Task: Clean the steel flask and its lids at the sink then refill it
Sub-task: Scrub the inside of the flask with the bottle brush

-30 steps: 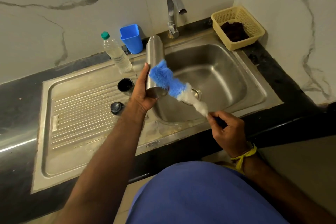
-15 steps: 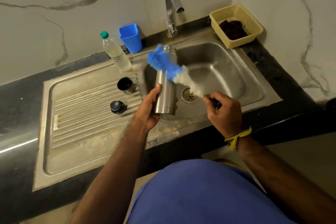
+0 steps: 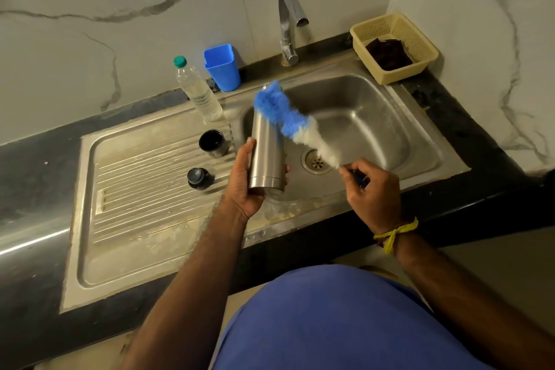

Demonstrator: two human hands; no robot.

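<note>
Left hand (image 3: 244, 186) gripped steel flask (image 3: 268, 153) near base, upright at frame centre over sink (image 3: 420, 141) edge, likely so drips fell in. Right hand (image 3: 371, 186) closed round bottle brush (image 3: 288, 119) handle, bristles at flask mouth. Both lids (image 3: 212, 143) parked on drainboard, centre-left.

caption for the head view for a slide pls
Left hand holds steel flask over the sink; right hand aims bottle brush at it.
</note>
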